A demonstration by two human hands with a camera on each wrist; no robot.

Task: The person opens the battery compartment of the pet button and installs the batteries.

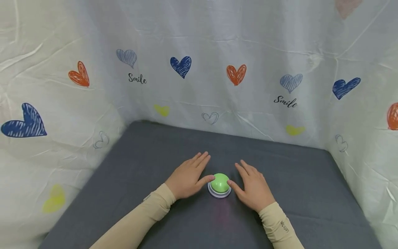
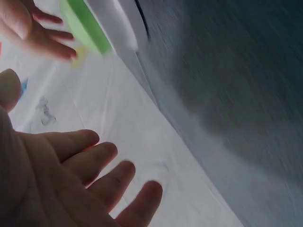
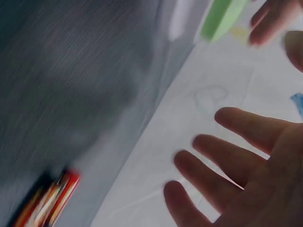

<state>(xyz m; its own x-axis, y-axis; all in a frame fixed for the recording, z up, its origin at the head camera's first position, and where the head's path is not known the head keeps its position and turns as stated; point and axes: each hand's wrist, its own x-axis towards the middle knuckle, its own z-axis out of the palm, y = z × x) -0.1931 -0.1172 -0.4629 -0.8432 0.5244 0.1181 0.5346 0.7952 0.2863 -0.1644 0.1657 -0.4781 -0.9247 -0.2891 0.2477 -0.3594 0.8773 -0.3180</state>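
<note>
A green dome-topped push button point(image 1: 220, 183) with a pale round base sits on the dark grey tabletop. On its left, my left hand point(image 1: 188, 177) is held with fingers extended and thumb tip overlapping the dome's edge in the head view. My right hand point(image 1: 255, 188) mirrors it on the other side, its thumb tip at the dome's right edge. Both wrist views show the palms facing inward with fingers spread and nothing between them. The button's green top point(image 2: 87, 28) and white base appear from the side in the left wrist view.
A dark grey cloth point(image 1: 149, 148) covers the table. White curtains point(image 1: 199, 41) printed with hearts and "Smile" surround it at the back and sides. Low in the right wrist view lies a blurred red, striped object point(image 3: 52, 198), hidden in the head view.
</note>
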